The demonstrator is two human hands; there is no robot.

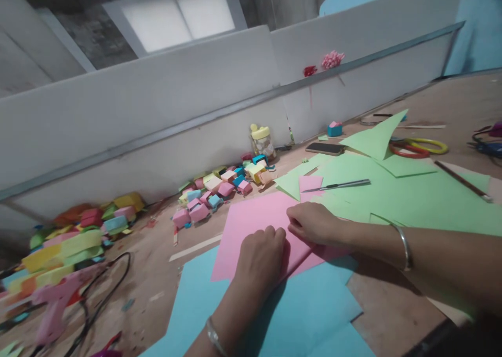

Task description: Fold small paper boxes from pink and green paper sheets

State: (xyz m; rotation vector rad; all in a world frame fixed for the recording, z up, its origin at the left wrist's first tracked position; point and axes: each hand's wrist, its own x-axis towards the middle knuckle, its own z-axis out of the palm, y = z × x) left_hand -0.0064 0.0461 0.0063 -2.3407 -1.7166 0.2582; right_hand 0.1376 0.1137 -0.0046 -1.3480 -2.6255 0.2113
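Observation:
A pink sheet of paper [251, 216] lies in front of me, partly over blue paper [306, 310]. Its lower right edge looks folded, with a dark line running between my hands. My left hand [261, 257] rests on the pink sheet, fingers curled and pressed down at that fold. Close by, my right hand [314, 223] is closed at the sheet's right side, thumb against the fingers. The fingertips of both hands are largely hidden. Just beyond my right hand, a slim metal craft knife [337, 185] lies on light green paper [415, 195].
Small folded paper boxes [225, 188] are heaped ahead, more paper pieces [66, 247] at left. A pink glue gun [55, 304] with a black cord lies front left. At back: a yellow-lidded jar [262, 140], a phone [324, 148], scissors [425, 146]. A pencil [463, 181] lies right.

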